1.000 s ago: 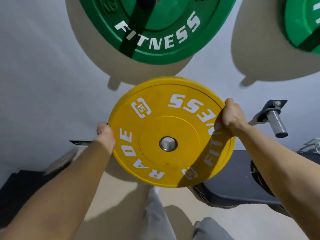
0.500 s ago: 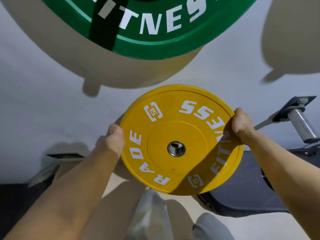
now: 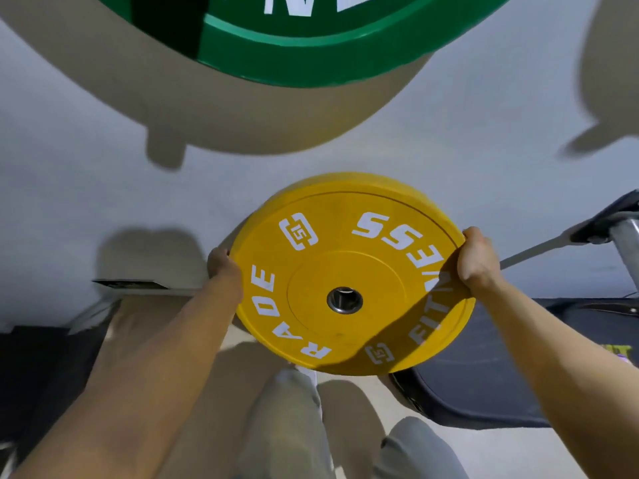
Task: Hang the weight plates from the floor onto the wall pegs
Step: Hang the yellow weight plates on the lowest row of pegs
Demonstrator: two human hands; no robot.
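A yellow weight plate [image 3: 345, 257] with white lettering and a steel centre hole faces me, held close to the pale wall. My left hand [image 3: 223, 266] grips its left rim, fingers curled behind the edge. My right hand [image 3: 479, 261] grips its upper right rim. A green plate [image 3: 311, 50] hangs on the wall above, its top cut off by the frame. A bare steel wall peg [image 3: 626, 236] on a black bracket sticks out at the right edge.
A dark padded bench [image 3: 484, 382] lies on the floor at the lower right, behind the yellow plate. A dark mat [image 3: 31, 368] lies at the lower left. My grey trouser legs [image 3: 287, 426] stand below the plate. A flat wall bracket [image 3: 128, 283] sits left of my left hand.
The view has moved closer to the wall and tilted down: the green plate now fills the top edge. The yellow plate sits lower and further right in the frame, still held by both hands.
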